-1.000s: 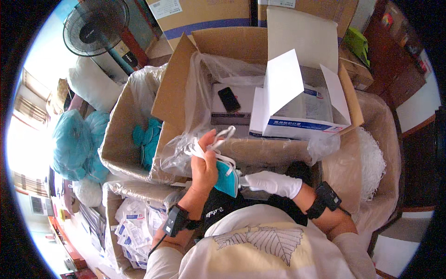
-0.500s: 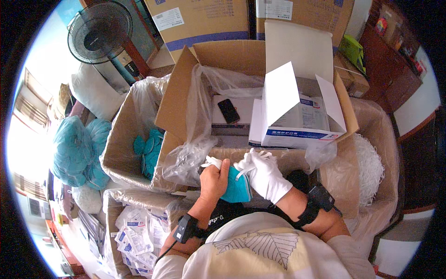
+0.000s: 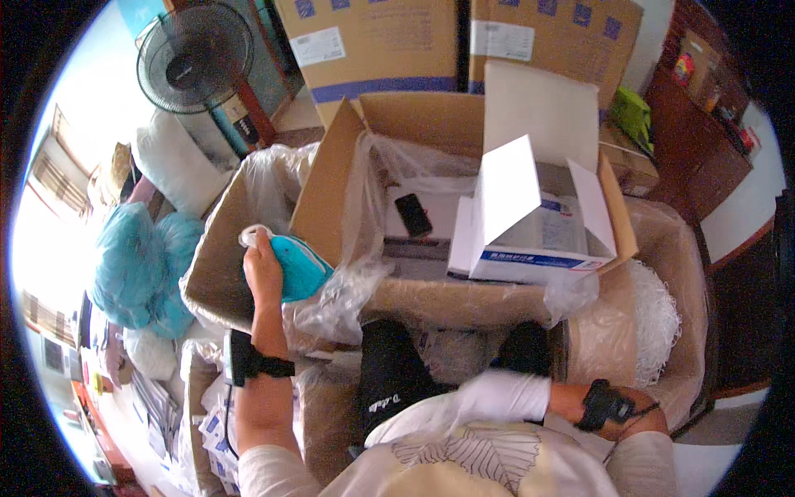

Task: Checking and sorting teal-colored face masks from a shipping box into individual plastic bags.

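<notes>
A teal cup-shaped face mask [image 3: 301,267] with white ear loops is gripped in my bare left hand [image 3: 263,267]. That hand is over the plastic-lined carton [image 3: 217,263] at the left, and its fingers are closed round the mask's edge. Close to my body, low in the view, is my right hand [image 3: 484,399] in a white glove. Motion smears its fingers, so whether they hold anything does not show. Ahead of me a white printed box [image 3: 538,263] with raised flaps holds clear packets and rests in a larger open carton [image 3: 431,290].
A black phone [image 3: 413,215] lies inside the larger carton. White strands fill a lined carton [image 3: 657,323] on the right. Teal bundles in clear bags [image 3: 128,257] stand at far left, below a fan [image 3: 195,58]. Closed cartons [image 3: 377,50] stand behind.
My left hand has carried the mask leftward over the left carton. The right hand has let go of the mask's strap and dropped back toward my body. The view has shifted slightly.
</notes>
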### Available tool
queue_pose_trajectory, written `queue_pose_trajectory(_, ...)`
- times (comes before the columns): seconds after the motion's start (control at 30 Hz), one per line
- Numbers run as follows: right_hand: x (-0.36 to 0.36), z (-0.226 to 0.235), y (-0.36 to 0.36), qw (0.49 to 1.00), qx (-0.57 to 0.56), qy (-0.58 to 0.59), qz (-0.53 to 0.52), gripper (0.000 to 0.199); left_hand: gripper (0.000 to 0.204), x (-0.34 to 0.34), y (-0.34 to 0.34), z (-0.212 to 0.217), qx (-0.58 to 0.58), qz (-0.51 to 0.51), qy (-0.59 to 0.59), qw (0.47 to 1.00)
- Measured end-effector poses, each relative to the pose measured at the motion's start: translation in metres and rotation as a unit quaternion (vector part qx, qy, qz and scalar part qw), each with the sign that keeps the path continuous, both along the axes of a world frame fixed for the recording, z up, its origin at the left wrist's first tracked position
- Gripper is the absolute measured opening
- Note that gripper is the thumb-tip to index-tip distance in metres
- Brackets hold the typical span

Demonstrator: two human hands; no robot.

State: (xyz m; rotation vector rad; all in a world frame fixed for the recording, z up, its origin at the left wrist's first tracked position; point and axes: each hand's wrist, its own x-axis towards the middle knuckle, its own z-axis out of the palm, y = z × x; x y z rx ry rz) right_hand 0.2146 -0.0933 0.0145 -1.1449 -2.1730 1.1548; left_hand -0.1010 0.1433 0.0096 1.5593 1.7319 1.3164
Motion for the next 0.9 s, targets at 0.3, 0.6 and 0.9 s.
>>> queue_pose_trajectory(0.3, -0.003, 0.034, 0.052, 0.924, 0.310, -0.111, -0.193, 0.053, 0.038, 0.108, -0.094, -0.022, -0.056, -0.158, -0.016, 0.986)
queue_pose_trajectory(0.6, -0.005, 0.035, 0.071, 0.993, -0.049, 0.089, -0.064, 0.041, 0.037, 0.136, -0.121, 0.030, -0.164, -0.312, -0.497, 0.793)
queue_pose_trajectory(0.9, 0.026, 0.044, 0.055, 0.973, -0.019, -0.228, -0.032, 0.036, 0.023, 0.109, -0.133, 0.038, -0.007, -0.534, 0.327, 0.780)
